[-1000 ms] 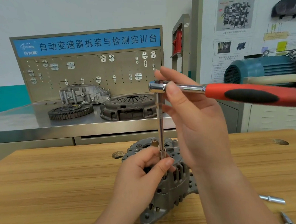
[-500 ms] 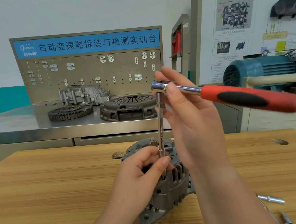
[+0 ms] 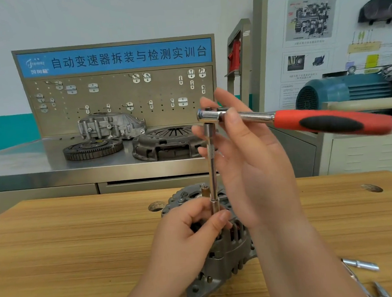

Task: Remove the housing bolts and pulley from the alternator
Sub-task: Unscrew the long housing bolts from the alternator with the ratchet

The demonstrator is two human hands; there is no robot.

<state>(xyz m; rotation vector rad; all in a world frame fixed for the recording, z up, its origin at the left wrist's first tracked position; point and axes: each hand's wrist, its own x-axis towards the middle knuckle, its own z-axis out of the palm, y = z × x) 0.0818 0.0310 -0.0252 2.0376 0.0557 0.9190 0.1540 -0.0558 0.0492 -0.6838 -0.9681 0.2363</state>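
Alternator teardown at the wooden bench: the unit stands on end directly beneath both my hands; my left hand pinches the socket at the foot of the extension bar, thumb and fingers curled round it atop the housing; my right hand nips the ratchet wrench at its head, thumb against near-straight fingers; the bar's long axis runs vertical, the red handle juts rightward; the left hand sits nearer the housing bolt, hidden under the socket, so the turning, I judge, comes from above.
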